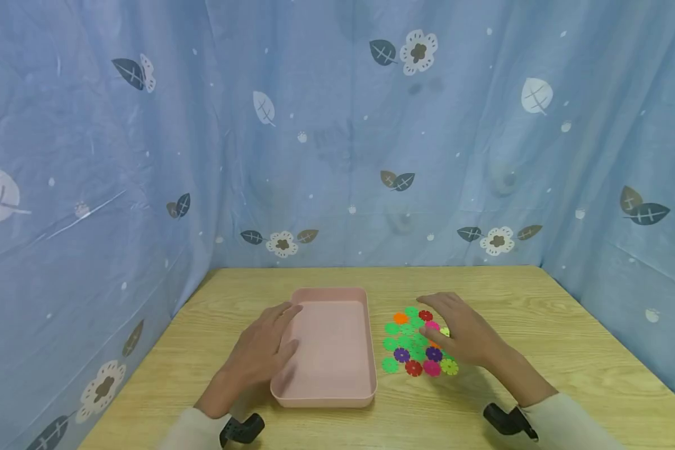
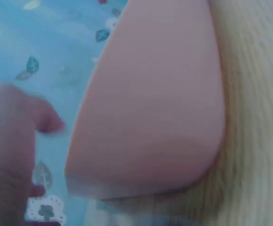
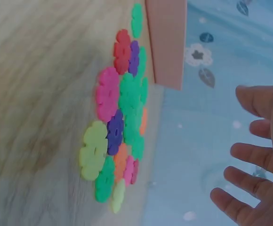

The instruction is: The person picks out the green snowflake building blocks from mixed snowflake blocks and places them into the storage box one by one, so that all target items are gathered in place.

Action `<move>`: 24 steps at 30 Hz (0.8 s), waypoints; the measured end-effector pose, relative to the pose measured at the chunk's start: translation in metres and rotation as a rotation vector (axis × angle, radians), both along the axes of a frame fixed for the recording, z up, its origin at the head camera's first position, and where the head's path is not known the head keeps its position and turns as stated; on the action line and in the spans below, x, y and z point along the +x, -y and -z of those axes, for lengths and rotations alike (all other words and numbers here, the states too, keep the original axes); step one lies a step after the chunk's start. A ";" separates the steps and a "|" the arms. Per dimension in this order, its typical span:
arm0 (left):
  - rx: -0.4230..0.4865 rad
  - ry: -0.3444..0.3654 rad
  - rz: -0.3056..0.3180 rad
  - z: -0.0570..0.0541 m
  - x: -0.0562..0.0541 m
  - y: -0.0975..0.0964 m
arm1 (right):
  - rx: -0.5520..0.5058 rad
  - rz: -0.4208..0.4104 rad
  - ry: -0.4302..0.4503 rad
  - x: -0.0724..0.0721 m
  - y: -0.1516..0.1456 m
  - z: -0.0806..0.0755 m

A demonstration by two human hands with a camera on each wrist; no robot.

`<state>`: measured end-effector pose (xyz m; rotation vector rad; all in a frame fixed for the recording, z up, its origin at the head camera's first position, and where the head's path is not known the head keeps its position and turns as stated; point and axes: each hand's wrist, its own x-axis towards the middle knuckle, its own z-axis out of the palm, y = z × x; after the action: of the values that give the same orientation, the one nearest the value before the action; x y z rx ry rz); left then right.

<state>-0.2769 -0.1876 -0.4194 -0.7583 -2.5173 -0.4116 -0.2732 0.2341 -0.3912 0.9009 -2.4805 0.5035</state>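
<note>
A pink rectangular tray (image 1: 325, 350) rests on the table, its inside bare in the head view. My left hand (image 1: 261, 344) hovers at its left side, fingers relaxed and overlapping the left rim; in the left wrist view the thumb stands apart from the tray wall (image 2: 150, 103). To the right of the tray lies a flat cluster of flower-shaped plastic discs (image 1: 405, 342) in green, red, purple, pink, orange and yellow. Over the right part of this cluster is my right hand (image 1: 467, 331), fingers spread and holding nothing. The right wrist view shows the fingers above the discs (image 3: 132, 103).
The wooden table (image 1: 545, 337) carries the tray and discs. A blue curtain (image 1: 337, 137) with leaf and flower prints encloses the back and both sides. Black straps with small devices (image 1: 242, 430) sit at both wrists.
</note>
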 end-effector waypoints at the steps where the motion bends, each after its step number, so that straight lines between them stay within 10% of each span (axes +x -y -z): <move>1: 0.013 0.035 -0.027 0.003 -0.001 0.000 | -0.017 0.014 0.032 -0.002 0.000 0.001; 7: 0.187 0.313 -0.130 0.014 -0.004 -0.005 | -0.091 0.086 0.206 -0.015 -0.001 0.011; 13: 0.544 0.495 -0.078 0.021 -0.012 -0.005 | -0.178 0.138 0.304 -0.035 -0.001 0.020; 24: 0.732 0.460 -0.110 0.034 -0.020 -0.008 | -0.179 0.192 0.330 -0.062 0.009 0.036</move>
<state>-0.2967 -0.1798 -0.4533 -0.2467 -2.4805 -1.4954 -0.3354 0.2252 -0.4272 0.5372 -2.7224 0.8497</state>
